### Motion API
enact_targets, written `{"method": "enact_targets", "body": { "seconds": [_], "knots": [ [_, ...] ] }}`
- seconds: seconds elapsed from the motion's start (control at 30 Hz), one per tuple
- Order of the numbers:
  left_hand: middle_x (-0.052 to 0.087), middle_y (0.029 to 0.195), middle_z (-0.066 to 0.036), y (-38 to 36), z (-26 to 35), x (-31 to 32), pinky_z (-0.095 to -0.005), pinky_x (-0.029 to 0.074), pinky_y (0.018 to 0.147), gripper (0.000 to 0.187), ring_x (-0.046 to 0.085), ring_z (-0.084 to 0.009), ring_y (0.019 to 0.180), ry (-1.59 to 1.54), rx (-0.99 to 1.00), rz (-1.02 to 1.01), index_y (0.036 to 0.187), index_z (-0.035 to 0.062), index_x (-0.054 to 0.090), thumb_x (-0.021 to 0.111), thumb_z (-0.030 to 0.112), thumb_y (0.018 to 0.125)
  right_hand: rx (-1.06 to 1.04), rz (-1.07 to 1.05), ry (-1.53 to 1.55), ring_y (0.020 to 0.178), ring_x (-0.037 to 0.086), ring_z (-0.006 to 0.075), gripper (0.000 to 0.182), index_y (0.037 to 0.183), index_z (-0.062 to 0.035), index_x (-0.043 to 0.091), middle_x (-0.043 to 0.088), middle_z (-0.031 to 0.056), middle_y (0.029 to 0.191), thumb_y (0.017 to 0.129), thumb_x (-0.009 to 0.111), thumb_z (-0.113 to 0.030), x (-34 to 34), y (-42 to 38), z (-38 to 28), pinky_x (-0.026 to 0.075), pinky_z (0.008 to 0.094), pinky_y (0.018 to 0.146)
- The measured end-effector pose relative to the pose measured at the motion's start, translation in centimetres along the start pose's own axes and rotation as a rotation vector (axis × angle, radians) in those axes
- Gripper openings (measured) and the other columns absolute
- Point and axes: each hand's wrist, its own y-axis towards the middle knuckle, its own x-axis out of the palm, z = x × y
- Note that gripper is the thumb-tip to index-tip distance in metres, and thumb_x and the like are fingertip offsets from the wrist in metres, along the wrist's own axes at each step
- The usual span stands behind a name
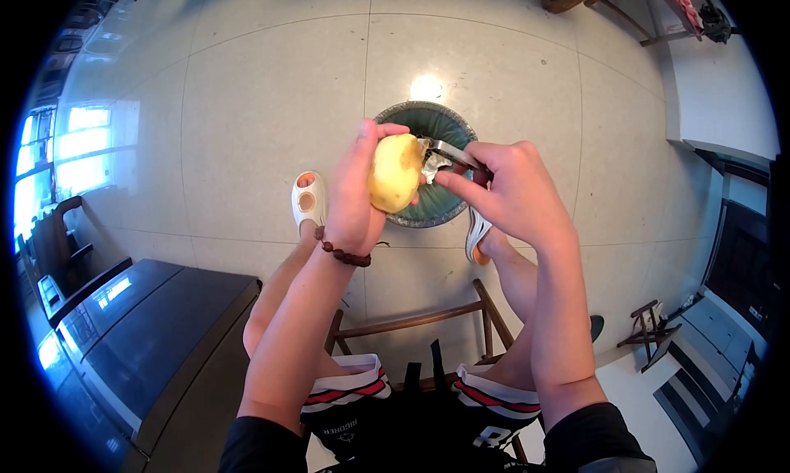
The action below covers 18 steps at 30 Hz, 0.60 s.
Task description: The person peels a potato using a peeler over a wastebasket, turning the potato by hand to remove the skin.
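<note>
Seen from above, seated on a stool. Left hand [352, 195], beaded bracelet [344, 254] at the wrist, grip clenched around a yellow potato [393, 173], held over a green bowl [444, 127] on the tiled floor [271, 102]. Right hand [512, 191] grasping a metal peeler [448, 153] against the potato's top. Likely risk: blade slipping toward the left fingertips. Both forearms extended forward, wrists bent inward.

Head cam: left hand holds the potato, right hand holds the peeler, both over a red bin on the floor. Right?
Not quite. The head view shows the bin is dark green, not red. The rest holds: left hand holds the potato, right hand holds the peeler above it.
</note>
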Motion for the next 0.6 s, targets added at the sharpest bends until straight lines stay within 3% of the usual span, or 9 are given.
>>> {"method": "enact_targets", "body": {
  "seconds": [0.1, 0.17, 0.2, 0.27, 0.3, 0.37, 0.4, 0.47, 0.6],
  "knots": [
    [0.068, 0.111, -0.011, 0.0, 0.4, 0.4, -0.0345, 0.058, 0.067, 0.054, 0.07, -0.0222, 0.091, 0.043, -0.005, 0.09, 0.139, 0.0031, 0.056, 0.043, 0.049, 0.113, 0.002, -0.015, -0.014, 0.053, 0.062, 0.0336, 0.038, 0.078, 0.0007, 0.07, 0.065, 0.0165, 0.061, 0.091, 0.079, -0.033, 0.1, 0.1, 0.3, 0.048, 0.0405, 0.055],
    [0.068, 0.116, -0.011, -0.1, 0.5, 0.2, -0.0355, 0.059, 0.071, 0.051, 0.07, -0.0223, 0.092, 0.037, -0.045, 0.08, 0.142, 0.0029, 0.055, 0.046, 0.043, 0.113, 0.064, -0.064, 0.007, 0.058, 0.065, 0.0344, 0.033, 0.098, -0.0006, 0.073, 0.068, 0.0182, 0.067, 0.094, 0.077, -0.033, 0.1, 0.1, 0.3, 0.051, 0.0416, 0.059],
    [0.068, 0.116, -0.011, -0.1, 0.5, 0.2, -0.0355, 0.059, 0.071, 0.051, 0.07, -0.0223, 0.092, 0.037, -0.044, 0.08, 0.142, 0.0029, 0.055, 0.046, 0.043, 0.113, 0.063, -0.064, 0.007, 0.058, 0.065, 0.0344, 0.033, 0.098, -0.0006, 0.073, 0.068, 0.0182, 0.067, 0.094, 0.077, -0.033, 0.2, 0.1, 0.3, 0.051, 0.0416, 0.059],
    [0.068, 0.122, -0.012, -0.2, 0.5, 0.4, -0.0373, 0.06, 0.076, 0.051, 0.07, -0.0221, 0.099, 0.141, -0.059, 0.123, 0.142, 0.0035, 0.056, 0.045, 0.044, 0.113, 0.019, -0.05, 0.213, 0.063, 0.067, 0.0355, 0.041, 0.127, -0.0019, 0.068, 0.07, 0.0199, 0.072, 0.1, 0.07, -0.033, 0.6, 0.1, 0.4, 0.054, 0.042, 0.064],
    [0.068, 0.122, -0.012, -0.1, 0.4, 0.3, -0.0373, 0.06, 0.076, 0.051, 0.07, -0.0221, 0.099, 0.141, -0.059, 0.123, 0.142, 0.0035, 0.056, 0.045, 0.044, 0.113, 0.019, -0.051, 0.213, 0.063, 0.067, 0.0355, 0.041, 0.127, -0.0019, 0.068, 0.07, 0.0199, 0.072, 0.1, 0.07, -0.033, 0.6, 0.1, 0.3, 0.054, 0.042, 0.064],
    [0.067, 0.126, -0.013, 0.1, -0.1, 0.0, -0.0381, 0.061, 0.08, 0.051, 0.069, -0.022, 0.106, 0.078, -0.006, 0.062, 0.143, 0.0034, 0.054, 0.044, 0.044, 0.113, 0.0, -0.186, 0.197, 0.065, 0.067, 0.021, 0.051, 0.154, -0.0063, 0.05, 0.071, 0.0113, 0.075, 0.108, 0.06, -0.024, 0.5, 0.1, 0.0, 0.054, 0.034, 0.067],
    [0.067, 0.126, -0.013, 0.1, 0.0, 0.0, -0.0381, 0.061, 0.08, 0.051, 0.069, -0.022, 0.106, 0.078, -0.006, 0.062, 0.143, 0.0034, 0.054, 0.044, 0.044, 0.113, 0.0, -0.186, 0.197, 0.065, 0.067, 0.021, 0.051, 0.154, -0.0063, 0.05, 0.071, 0.0113, 0.075, 0.108, 0.06, -0.024, 0.6, 0.1, -0.2, 0.054, 0.034, 0.067],
    [0.066, 0.128, -0.014, -0.1, 0.1, 0.1, -0.0373, 0.06, 0.082, 0.053, 0.067, -0.0215, 0.111, -0.032, 0.014, -0.051, 0.145, 0.0032, 0.052, 0.042, 0.045, 0.114, 0.024, -0.238, 0.234, 0.068, 0.071, 0.0347, 0.06, 0.155, -0.002, 0.046, 0.072, 0.0216, 0.076, 0.107, 0.059, -0.034, 0.8, 0.1, -0.4, 0.055, 0.0421, 0.071],
    [0.064, 0.13, -0.014, -0.5, 0.1, 0.5, -0.0359, 0.059, 0.079, 0.055, 0.067, -0.0198, 0.108, 0.101, 0.085, -0.146, 0.147, 0.0029, 0.049, 0.041, 0.046, 0.114, 0.014, -0.245, 0.286, 0.069, 0.072, 0.0336, 0.061, 0.157, -0.0028, 0.042, 0.073, 0.0209, 0.078, 0.107, 0.058, -0.034, 0.5, 0.0, -0.8, 0.056, 0.0413, 0.072]
  ]
}}
